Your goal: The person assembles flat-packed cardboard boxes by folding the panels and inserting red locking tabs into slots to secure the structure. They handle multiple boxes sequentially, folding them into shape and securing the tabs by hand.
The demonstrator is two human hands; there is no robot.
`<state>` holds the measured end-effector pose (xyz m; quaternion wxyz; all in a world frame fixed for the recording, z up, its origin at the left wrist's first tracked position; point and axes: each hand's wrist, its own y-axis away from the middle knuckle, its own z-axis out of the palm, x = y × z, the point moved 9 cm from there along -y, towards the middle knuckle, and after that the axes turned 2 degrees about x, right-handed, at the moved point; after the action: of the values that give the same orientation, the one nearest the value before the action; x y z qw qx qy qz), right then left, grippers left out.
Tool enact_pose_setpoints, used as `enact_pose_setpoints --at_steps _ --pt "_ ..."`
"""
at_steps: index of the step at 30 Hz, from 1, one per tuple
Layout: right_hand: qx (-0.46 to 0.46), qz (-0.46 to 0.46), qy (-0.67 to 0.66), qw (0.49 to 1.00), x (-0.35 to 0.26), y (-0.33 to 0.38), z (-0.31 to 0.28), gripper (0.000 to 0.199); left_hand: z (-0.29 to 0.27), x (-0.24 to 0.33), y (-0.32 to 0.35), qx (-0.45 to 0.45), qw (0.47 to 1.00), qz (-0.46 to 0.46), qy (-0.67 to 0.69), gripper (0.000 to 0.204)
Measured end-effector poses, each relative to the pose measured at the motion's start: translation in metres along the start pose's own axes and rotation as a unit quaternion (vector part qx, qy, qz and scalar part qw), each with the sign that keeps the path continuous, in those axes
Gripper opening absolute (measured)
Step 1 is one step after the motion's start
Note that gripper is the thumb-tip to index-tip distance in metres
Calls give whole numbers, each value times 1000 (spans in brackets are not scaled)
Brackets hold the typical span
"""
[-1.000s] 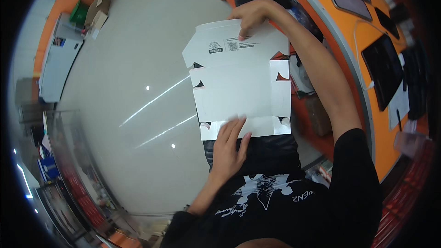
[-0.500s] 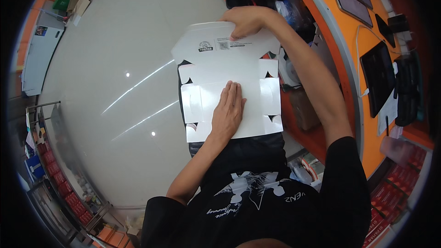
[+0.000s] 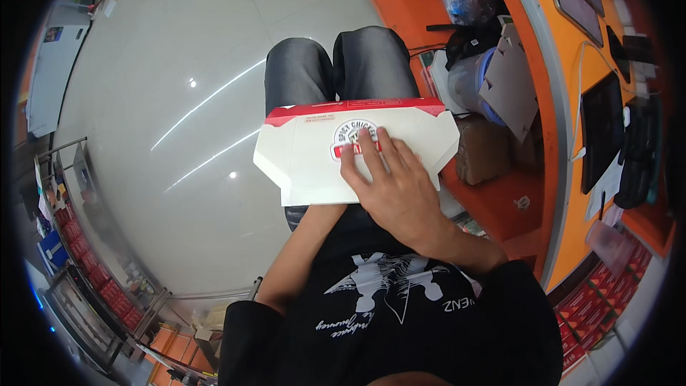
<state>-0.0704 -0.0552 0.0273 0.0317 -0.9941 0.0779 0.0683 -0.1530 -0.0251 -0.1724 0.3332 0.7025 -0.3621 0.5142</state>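
Across my thighs lies a flat takeaway carton blank, folded over so its cream outer face and red far edge show. A round printed emblem sits in the middle of that face. My right hand presses on the cream panel from above, palm down, its spread fingers partly over the emblem. My left hand goes under or inside the folded carton; only its wrist and forearm show, and its fingers are hidden.
At right, an orange counter carries phones, a black tablet and cables. Under it stand a brown cardboard box, a bluish tub and a grey card sheet. Red cartons fill a rack at left.
The white inner face was up; the far part of the carton has been folded toward me, bringing its printed side up. My right hand came nearer with it; the left hand became covered.
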Motion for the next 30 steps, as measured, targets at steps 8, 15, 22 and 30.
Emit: enact_pose_setpoints --at_steps 8,15,22,30 --pt "43 42 -70 996 -23 55 59 54 -8 -45 31 68 858 -161 483 56" --pt "67 66 -140 986 -15 74 62 59 -68 -17 30 60 994 -87 14 68" --pt "130 75 -143 978 -5 71 31 49 -168 104 64 125 874 -91 -461 96" --pt "44 14 -164 985 55 -23 -44 29 -114 241 -42 111 887 251 -372 87"
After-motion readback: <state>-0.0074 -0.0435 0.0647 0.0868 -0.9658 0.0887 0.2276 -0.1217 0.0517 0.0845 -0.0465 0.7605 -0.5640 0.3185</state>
